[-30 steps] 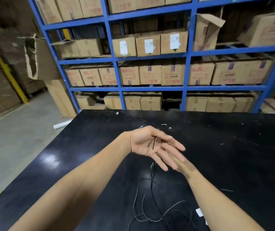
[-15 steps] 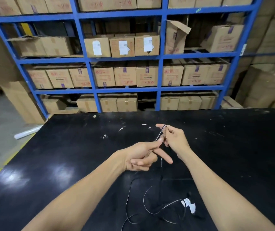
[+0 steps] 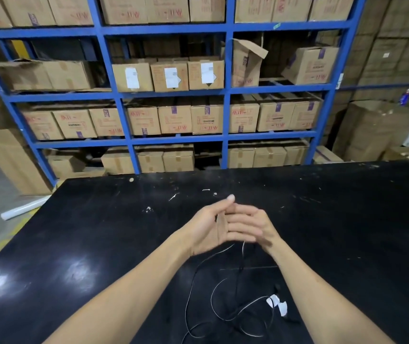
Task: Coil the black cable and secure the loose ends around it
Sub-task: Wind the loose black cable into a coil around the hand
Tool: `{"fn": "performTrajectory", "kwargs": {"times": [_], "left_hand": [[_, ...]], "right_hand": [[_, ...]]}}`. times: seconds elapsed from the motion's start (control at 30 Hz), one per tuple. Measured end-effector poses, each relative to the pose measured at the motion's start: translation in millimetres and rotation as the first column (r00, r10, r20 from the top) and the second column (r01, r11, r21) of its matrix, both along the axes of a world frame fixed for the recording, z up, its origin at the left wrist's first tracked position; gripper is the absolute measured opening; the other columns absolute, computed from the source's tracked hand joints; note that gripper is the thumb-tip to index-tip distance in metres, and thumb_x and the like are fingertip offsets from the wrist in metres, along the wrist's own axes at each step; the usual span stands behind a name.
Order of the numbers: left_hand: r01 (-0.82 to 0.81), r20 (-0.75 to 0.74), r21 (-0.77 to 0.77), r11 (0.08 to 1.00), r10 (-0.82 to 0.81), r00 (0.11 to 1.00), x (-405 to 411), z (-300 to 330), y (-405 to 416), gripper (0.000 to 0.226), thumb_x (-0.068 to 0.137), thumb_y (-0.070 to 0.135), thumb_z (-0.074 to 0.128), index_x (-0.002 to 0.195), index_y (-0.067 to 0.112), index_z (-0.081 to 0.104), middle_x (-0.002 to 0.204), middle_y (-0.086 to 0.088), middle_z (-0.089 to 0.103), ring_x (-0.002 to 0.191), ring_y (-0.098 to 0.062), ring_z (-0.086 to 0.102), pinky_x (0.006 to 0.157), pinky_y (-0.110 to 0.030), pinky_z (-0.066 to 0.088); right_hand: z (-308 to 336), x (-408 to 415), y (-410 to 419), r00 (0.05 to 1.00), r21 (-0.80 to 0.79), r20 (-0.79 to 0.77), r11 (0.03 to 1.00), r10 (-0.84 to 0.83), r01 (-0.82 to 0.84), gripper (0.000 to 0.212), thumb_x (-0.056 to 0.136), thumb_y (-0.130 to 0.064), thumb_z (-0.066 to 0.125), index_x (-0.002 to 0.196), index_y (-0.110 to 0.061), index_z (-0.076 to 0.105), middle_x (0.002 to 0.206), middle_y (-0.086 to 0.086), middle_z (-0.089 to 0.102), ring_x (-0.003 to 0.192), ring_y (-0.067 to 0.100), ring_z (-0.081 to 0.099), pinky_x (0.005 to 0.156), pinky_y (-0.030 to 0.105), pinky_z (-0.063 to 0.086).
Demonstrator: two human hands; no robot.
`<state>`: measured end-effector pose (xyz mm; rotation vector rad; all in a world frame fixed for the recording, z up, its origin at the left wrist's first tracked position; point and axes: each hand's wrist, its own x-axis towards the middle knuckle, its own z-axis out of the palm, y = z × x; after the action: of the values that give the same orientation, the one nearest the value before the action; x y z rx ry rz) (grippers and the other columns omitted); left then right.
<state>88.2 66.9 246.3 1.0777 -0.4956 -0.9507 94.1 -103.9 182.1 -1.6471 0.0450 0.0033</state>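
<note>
The left hand and right hand, apart earlier, are now pressed together at frame centre; the cable hangs below them.

hands now pressed together

cable: black | table: glossy black, white specks | rack: blue | boxes: brown, red print | tag: white

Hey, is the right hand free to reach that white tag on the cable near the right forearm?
Probably yes. The white tag lies in the open on the black table, beside the right forearm, uncovered. But the right hand is pressed against the left hand with the cable hanging from them.
</note>
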Motion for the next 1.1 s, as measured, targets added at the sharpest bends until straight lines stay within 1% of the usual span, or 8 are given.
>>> {"fn": "performTrajectory", "kwargs": {"times": [0.17, 0.43, 0.6, 0.7, 0.73, 0.8, 0.93, 1.1], "left_hand": [[-0.319, 0.060, -0.112, 0.941, 0.326, 0.943, 35.1, 19.6, 26.4, 0.053, 0.103, 0.050, 0.035, 0.152, 0.029, 0.039, 0.159, 0.002, 0.038, 0.147, -0.031, 0.034, 0.120, -0.059, 0.020], [-0.518, 0.038, -0.057, 0.853, 0.521, 0.853, 83.5, 35.4, 88.5, 0.049, 0.102, 0.058, 0.027, 0.149, 0.050, 0.031, 0.168, 0.008, 0.007, 0.153, -0.032, -0.011, 0.113, -0.067, -0.017], [-0.279, 0.045, 0.236, 0.931, 0.276, 0.960, 76.8, 14.9, 99.3, 0.047, 0.099, 0.061, 0.030, 0.146, 0.055, 0.034, 0.166, 0.013, 0.011, 0.154, -0.028, -0.010, 0.113, -0.065, -0.020], [0.005, 0.002, 0.313, 0.950, -0.006, 1.000, 59.2, 4.4, 84.6, 0.050, 0.096, 0.063, 0.034, 0.145, 0.054, 0.040, 0.161, 0.019, 0.028, 0.132, -0.015, 0.032, 0.102, -0.043, 0.025], [0.075, -0.012, 0.327, 0.942, -0.075, 0.997, 52.0, 4.6, 77.2, 0.050, 0.094, 0.065, 0.036, 0.143, 0.054, 0.043, 0.156, 0.022, 0.036, 0.121, -0.015, 0.033, 0.089, -0.037, 0.027], [0.160, -0.040, 0.348, 0.924, -0.156, 0.987, 39.5, 6.7, 64.1, 0.048, 0.093, 0.067, 0.034, 0.139, 0.058, 0.045, 0.152, 0.025, 0.041, 0.134, -0.018, 0.027, 0.101, -0.042, 0.022], [0.166, -0.051, 0.130, 0.977, -0.161, 0.986, 30.7, 21.1, 61.7, 0.050, 0.099, 0.061, 0.026, 0.148, 0.053, 0.036, 0.159, 0.014, 0.037, 0.152, -0.038, 0.009, 0.115, -0.067, -0.010], [-0.063, -0.038, -0.190, 0.980, 0.057, 0.998, 47.0, 48.3, 79.3, 0.052, 0.102, 0.055, 0.027, 0.152, 0.043, 0.034, 0.162, 0.001, 0.033, 0.149, -0.048, 0.017, 0.111, -0.076, -0.005]], "right_hand": [[-28.9, -21.9, 9.3, 0.982, -0.294, -0.149, 0.943, 0.119, -0.159, 0.047, 0.099, -0.054, 0.056, 0.085, -0.017, 0.082, 0.052, 0.001, 0.052, 0.045, 0.010, 0.043, 0.048, 0.020, 0.038], [2.1, -54.4, -0.2, 0.946, -0.239, -0.092, 0.915, 0.311, -0.325, 0.039, 0.090, -0.046, 0.071, 0.081, -0.008, 0.078, 0.050, 0.000, 0.035, 0.047, 0.011, 0.030, 0.048, 0.023, 0.026], [86.6, -28.2, -16.0, 0.971, -0.489, 0.172, 0.870, 0.167, -0.063, 0.009, 0.086, -0.028, 0.080, 0.085, -0.020, 0.082, 0.060, -0.008, 0.066, 0.054, 0.007, 0.053, 0.056, 0.022, 0.041], [133.7, -0.2, -14.4, 0.954, -0.586, 0.276, 0.808, 0.117, 0.071, 0.010, 0.080, -0.034, 0.084, 0.089, -0.032, 0.082, 0.084, -0.013, 0.077, 0.083, 0.000, 0.067, 0.075, 0.022, 0.051], [142.7, 9.7, -12.4, 0.944, -0.610, 0.306, 0.786, 0.125, 0.094, 0.012, 0.078, -0.036, 0.085, 0.090, -0.033, 0.082, 0.087, -0.015, 0.077, 0.087, -0.001, 0.067, 0.076, 0.021, 0.050], [149.9, 27.1, -7.7, 0.937, -0.650, 0.318, 0.754, 0.149, 0.101, 0.016, 0.076, -0.039, 0.087, 0.091, -0.035, 0.083, 0.091, -0.018, 0.076, 0.094, -0.003, 0.066, 0.079, 0.020, 0.048], [127.9, 39.8, -3.2, 0.960, -0.546, 0.199, 0.836, 0.197, -0.058, 0.013, 0.089, -0.035, 0.076, 0.101, -0.034, 0.082, 0.075, -0.022, 0.074, 0.072, -0.001, 0.064, 0.075, 0.026, 0.048], [55.3, 21.3, 25.1, 0.963, -0.290, 0.152, 0.941, 0.224, -0.173, 0.023, 0.104, -0.034, 0.056, 0.105, -0.039, 0.079, 0.068, -0.003, 0.060, 0.057, 0.016, 0.045, 0.054, 0.028, 0.041]]}}
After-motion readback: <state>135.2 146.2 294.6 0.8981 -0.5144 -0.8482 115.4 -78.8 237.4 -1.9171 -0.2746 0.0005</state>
